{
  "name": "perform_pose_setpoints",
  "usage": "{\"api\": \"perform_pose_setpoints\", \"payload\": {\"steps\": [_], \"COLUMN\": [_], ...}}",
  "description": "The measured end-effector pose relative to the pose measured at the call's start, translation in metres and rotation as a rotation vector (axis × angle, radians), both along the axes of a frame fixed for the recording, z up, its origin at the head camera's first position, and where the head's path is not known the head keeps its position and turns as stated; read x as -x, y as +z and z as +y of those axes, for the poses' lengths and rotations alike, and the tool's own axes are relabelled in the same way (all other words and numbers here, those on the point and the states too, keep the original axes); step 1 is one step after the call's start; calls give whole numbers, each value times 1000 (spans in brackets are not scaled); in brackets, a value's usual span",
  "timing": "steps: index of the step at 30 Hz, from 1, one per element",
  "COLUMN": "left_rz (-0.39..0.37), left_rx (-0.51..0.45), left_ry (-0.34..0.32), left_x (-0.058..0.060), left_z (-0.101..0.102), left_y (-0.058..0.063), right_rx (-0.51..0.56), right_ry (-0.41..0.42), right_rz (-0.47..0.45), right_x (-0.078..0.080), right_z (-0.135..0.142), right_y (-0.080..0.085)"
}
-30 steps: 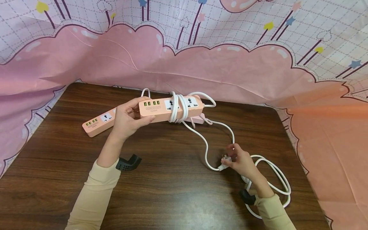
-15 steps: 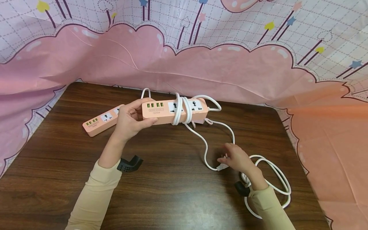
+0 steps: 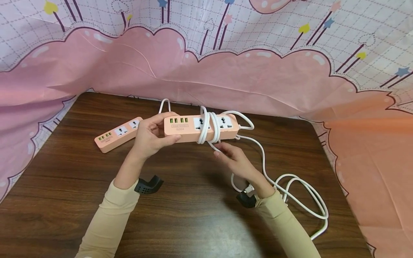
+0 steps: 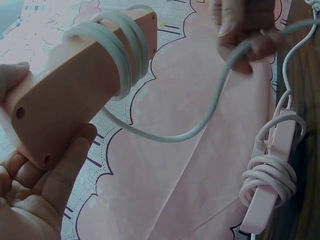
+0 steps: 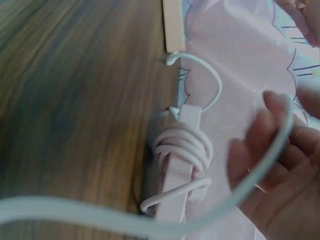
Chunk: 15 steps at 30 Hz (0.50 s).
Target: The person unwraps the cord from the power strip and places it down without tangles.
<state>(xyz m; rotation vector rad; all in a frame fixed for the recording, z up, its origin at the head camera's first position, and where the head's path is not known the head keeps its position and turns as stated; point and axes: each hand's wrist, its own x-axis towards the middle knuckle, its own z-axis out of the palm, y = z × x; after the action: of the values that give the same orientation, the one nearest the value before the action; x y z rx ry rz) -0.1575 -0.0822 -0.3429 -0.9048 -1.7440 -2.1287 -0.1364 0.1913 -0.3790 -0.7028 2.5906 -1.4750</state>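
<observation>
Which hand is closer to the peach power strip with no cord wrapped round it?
Left. The left hand is just right of the unwrapped strip, gripping a cord-wrapped strip; the right hand is farther right, at the white cord.

held power strip [image 3: 190, 132] | far-left power strip [image 3: 120, 132] | printed labels [image 3: 180, 127]: too small to read

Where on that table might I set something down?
The table is bare in front between the sleeves, and left of them, below the resting power strip. It's crowded around the held strip and at right, where white cord loops.
</observation>
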Motion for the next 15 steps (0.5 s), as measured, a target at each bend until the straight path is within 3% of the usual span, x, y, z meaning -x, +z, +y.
{"api": "perform_pose_setpoints", "payload": {"steps": [6, 9, 12, 15], "left_rz": [-15, -23, -26, -19], "left_rx": [32, 56, 56, 33], "left_ry": [-17, -16, -8, 12], "left_x": [-1, -1, -1, 1], "left_z": [-4, -5, -7, -9], "left_y": [-1, -1, -2, -4], "right_rx": [158, 286, 431, 535], "right_ry": [-183, -254, -240, -121], "right_rz": [-3, -14, -6, 43], "right_x": [2, -1, -6, -12], "right_z": [9, 21, 33, 43], "right_y": [13, 21, 25, 27]}}
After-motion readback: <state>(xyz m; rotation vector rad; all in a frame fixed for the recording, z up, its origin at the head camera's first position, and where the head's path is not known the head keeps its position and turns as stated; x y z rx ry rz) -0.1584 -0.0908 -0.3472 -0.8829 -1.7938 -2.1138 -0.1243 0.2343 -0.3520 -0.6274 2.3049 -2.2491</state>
